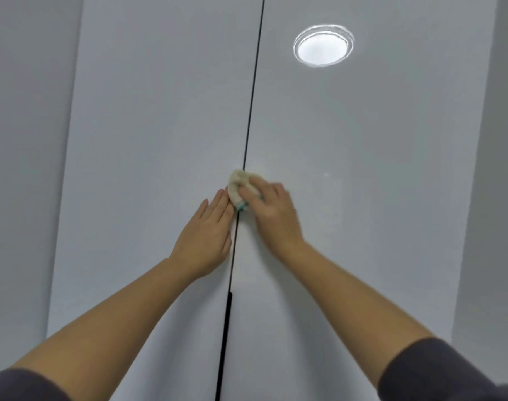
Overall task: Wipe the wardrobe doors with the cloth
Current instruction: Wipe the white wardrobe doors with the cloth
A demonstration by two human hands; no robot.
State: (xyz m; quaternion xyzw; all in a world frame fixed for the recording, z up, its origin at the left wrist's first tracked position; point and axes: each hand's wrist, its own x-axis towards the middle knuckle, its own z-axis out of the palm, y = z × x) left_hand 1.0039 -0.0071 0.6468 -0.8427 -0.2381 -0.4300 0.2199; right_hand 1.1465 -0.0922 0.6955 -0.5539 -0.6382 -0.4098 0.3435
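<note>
1. Two pale grey, glossy wardrobe doors fill the view: left door [148, 125] and right door [377, 169]. Both are closed, with a thin dark gap [251, 96] running top to bottom between them.
2. The cloth [238, 183] is cream with a teal edge at its lower end. It is bunched into a wad and sits against the doors right on the gap, about mid-height in the view, overlapping both door edges.
3. The right hand [273, 212] grips the cloth. Its fingers are curled over the wad and hold it against the surface. The hand itself lies over the right door, just beside the gap, and is slightly blurred.
4. The left hand [209, 230] lies flat on the left door with its fingers straight and close together, pointing up. Its inner edge runs along the gap. The fingertips are just beside the cloth; I cannot tell whether they touch it.
5. Lower down, the gap widens into a dark strip handle [226, 328] below both hands.
6. A round lamp reflection [323, 44] shows high on the right door.
7. Both forearms are bare. Dark sleeves are pushed up at the bottom corners: left sleeve [21, 384] and right sleeve [438, 371].
8. Duller grey panels flank the doors on both sides.
</note>
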